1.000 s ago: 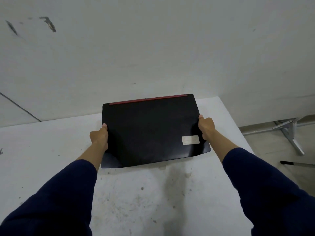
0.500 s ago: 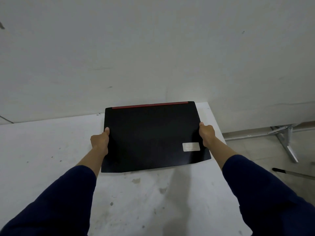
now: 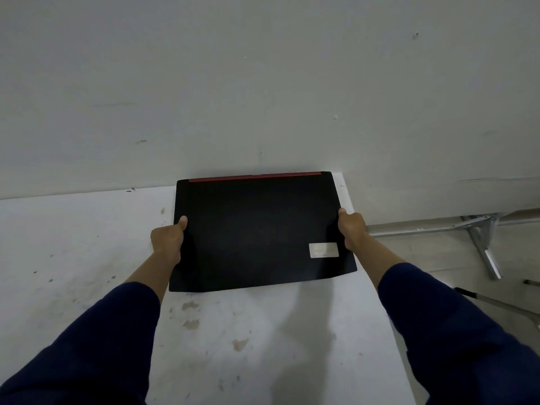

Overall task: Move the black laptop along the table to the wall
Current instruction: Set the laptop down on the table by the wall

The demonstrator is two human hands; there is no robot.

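Note:
The closed black laptop (image 3: 254,229) lies on the white table (image 3: 73,258), near its right end. A red strip runs along its far edge, which sits at the foot of the white wall (image 3: 263,83). A pale sticker is on its near right corner. My left hand (image 3: 168,239) grips the laptop's left edge, thumb on top. On the opposite edge my right hand (image 3: 352,229) holds on the same way. Both arms wear dark blue sleeves.
The table's right edge runs just past the laptop's right side. Beyond it, on the floor, stand a metal frame leg (image 3: 479,244) and a thin rod with a black tip (image 3: 493,301). The tabletop is stained in front of the laptop.
Both hands have pushed the laptop away from me, and its red-edged far side has closed the gap to the wall. The grip on both sides is unchanged.

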